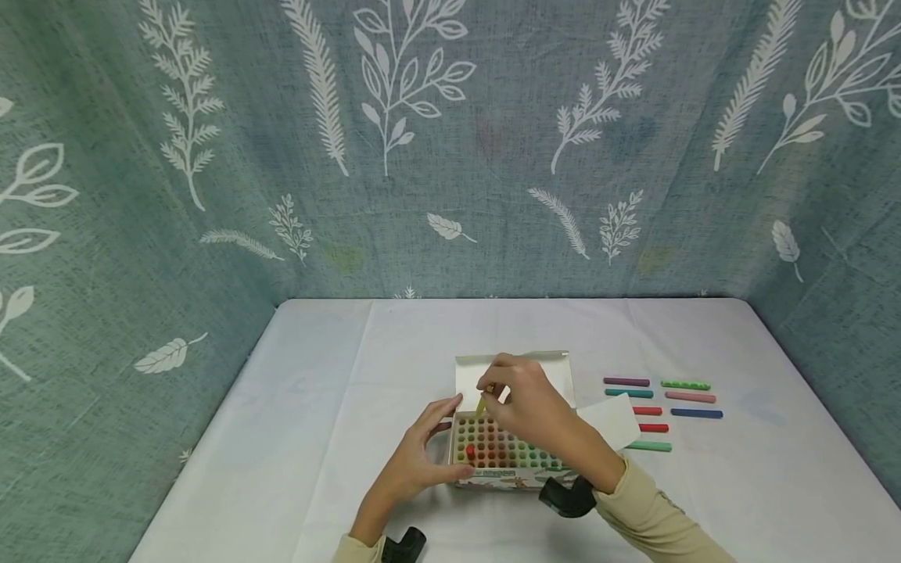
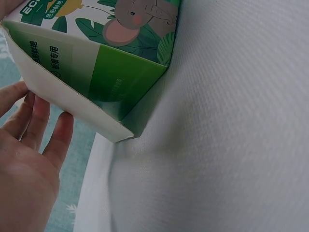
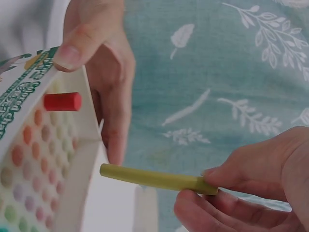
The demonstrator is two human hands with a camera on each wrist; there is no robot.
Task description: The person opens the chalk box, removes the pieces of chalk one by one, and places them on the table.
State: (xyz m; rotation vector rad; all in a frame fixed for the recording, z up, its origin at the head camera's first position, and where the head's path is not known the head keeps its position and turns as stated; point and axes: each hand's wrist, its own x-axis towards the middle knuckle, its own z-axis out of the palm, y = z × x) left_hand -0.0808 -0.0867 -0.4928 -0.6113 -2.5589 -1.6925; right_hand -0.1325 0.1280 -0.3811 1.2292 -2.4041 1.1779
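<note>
A cardboard box of colored chalk [image 1: 517,478] stands on the table, its top raised to show rows of round holes. My left hand [image 1: 421,460] grips its left side, thumb on the front edge and fingers along the side flap [image 2: 72,104]. Between thumb and fingertips my right hand [image 1: 529,400] pinches a yellow-green chalk stick [image 3: 149,179] by one end. The stick's free end points down over the back left holes in the head view. One red chalk stick [image 3: 63,101] pokes up from a hole near the front left corner.
Right of the box, several chalk sticks lie in two loose columns, among them a purple one [image 1: 626,382], a blue one [image 1: 697,414] and a green one [image 1: 649,446]. A white box flap [image 1: 612,420] sticks out over some of them. Behind hangs a leaf-patterned curtain [image 1: 493,156].
</note>
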